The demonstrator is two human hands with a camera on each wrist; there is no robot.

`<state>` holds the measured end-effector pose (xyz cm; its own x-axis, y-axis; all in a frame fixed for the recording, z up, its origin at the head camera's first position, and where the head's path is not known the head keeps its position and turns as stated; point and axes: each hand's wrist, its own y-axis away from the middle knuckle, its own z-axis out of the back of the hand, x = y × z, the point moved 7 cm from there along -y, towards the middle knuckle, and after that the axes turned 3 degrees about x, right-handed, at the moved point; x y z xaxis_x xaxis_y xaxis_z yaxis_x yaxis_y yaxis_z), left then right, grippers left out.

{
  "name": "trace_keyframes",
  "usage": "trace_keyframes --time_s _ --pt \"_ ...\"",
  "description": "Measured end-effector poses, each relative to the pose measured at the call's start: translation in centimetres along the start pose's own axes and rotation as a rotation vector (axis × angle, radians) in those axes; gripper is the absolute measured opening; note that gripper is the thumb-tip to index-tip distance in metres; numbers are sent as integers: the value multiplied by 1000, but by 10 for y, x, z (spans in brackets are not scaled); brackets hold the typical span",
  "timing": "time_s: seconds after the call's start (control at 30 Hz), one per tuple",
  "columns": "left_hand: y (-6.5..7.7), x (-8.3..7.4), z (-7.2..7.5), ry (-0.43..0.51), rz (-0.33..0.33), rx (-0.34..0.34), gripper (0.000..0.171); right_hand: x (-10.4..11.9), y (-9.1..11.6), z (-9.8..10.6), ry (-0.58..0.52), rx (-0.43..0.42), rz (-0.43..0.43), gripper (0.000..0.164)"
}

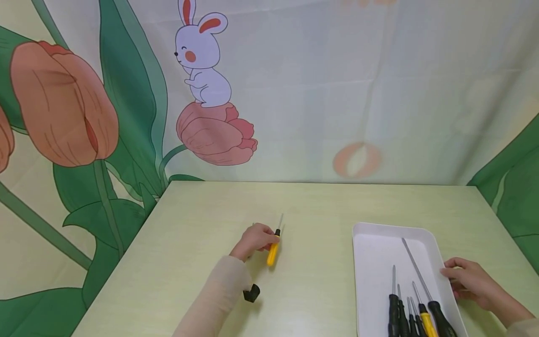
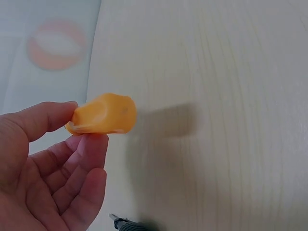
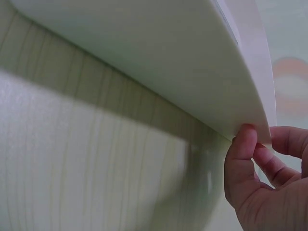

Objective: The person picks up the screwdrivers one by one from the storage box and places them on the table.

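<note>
A screwdriver with a yellow handle (image 1: pixel 273 252), a black collar and a thin metal shaft is pinched by my left hand (image 1: pixel 258 238) above the table's middle. Its shaft points away from me; the left wrist view shows the handle's butt end (image 2: pixel 108 114) between thumb and fingers. Below that hand lies a dark ribbed piece with a metal tip (image 2: pixel 126 223), mostly cut off by the frame. At the right, my right hand (image 1: pixel 473 283) grips the side rim of a white tray (image 1: pixel 375 262), thumb and forefinger on either side of the edge (image 3: pixel 250 91).
Several screwdrivers lie in the tray's near part, mostly black-handled (image 1: pixel 393 313), one yellow-handled (image 1: pixel 428 323), one with a long shaft (image 1: pixel 414 264). A black block (image 1: pixel 251 293) sits by the left sleeve. A printed curtain (image 1: pixel 294 93) hangs behind the pale wooden table (image 1: pixel 202 210).
</note>
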<state>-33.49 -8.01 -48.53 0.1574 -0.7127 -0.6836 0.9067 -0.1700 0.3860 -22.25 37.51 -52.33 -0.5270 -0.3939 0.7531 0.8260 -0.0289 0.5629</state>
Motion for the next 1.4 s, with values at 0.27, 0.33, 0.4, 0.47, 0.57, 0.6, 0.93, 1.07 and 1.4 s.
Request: trace_keyframes --time_s 0.27,0.33,0.4,0.47,0.57,0.6,0.93,1.07,1.4 --pt "-2 6 6 -27 5 -56 17 -1 0 -1 -1 4 1 29" --pt "-2 7 9 -45 9 -77 19 -1 0 -1 -5 7 -1 28" --pt "-4 9 11 -64 17 -96 19 -2 0 -1 -8 11 -6 28" --pt "-5 11 13 -83 24 -111 20 -2 0 0 -14 13 -9 27" --pt "-7 13 17 -110 34 -130 20 -2 0 0 -18 13 -9 26" --pt "-8 14 18 -117 38 -137 20 -3 0 0 -19 13 -8 26" --pt "-10 20 25 -189 80 -190 19 -1 0 0 -16 14 -7 27" --pt "-12 23 26 -234 102 -205 18 -1 0 0 -16 17 -7 26" --pt "-16 24 26 -307 136 -235 19 0 0 0 -9 11 -18 26"
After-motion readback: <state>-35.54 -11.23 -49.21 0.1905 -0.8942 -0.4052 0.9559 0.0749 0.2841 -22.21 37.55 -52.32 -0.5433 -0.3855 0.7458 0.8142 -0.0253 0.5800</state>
